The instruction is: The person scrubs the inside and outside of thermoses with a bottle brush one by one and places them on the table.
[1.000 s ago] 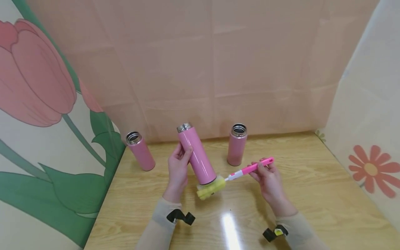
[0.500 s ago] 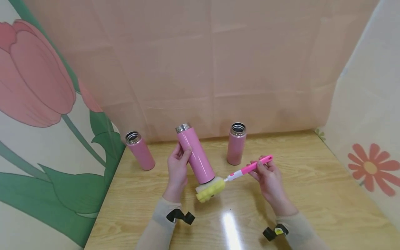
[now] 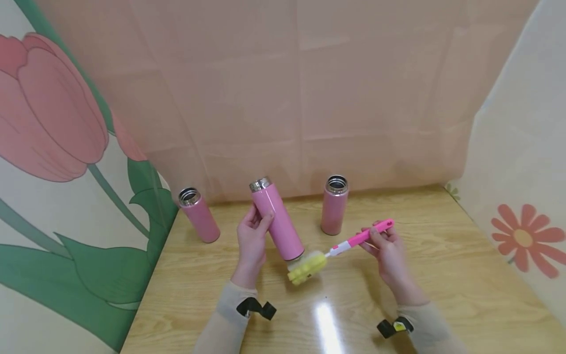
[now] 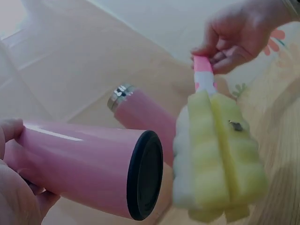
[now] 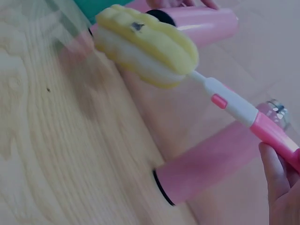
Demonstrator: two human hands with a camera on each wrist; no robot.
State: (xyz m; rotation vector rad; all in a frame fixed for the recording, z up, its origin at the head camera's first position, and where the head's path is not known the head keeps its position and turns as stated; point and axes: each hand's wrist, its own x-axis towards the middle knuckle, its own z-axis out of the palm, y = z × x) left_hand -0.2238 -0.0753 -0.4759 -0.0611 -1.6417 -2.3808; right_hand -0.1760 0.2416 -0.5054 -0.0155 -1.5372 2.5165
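Head view: gripped in the left hand [image 3: 252,241], thumb across its side, a bottle [image 3: 279,223], pink, held tilted above the table [image 3: 442,270], silver neck up, dark base down. Pinched between thumb and fingers of the right hand [image 3: 391,255], the brush [image 3: 340,247], pink handle end up, sponge [image 3: 308,269] just beside the base; in the left wrist view, parted from it by a narrow gap. Compared with half a second ago: carried a little to the right, brush and right hand together, with the sponge drawn farther out from below the base; left hand and bottle almost unmoved. Hidden: far fingers behind the bottle, and its mouth, turned away. Cut off by the left wrist view's edge: the bottle's neck. Hard to make out: a small dark mark [image 4: 236,125] on the sponge. Farther out, standing on the table, mouths upward: left bottle [image 3: 199,215] and right bottle [image 3: 334,210]. Partly covered in the left wrist view by held bottle and sponge: right bottle; crossed near its neck by the brush in the right wrist view. Behind all: a pinkish backdrop [image 3: 300,98].
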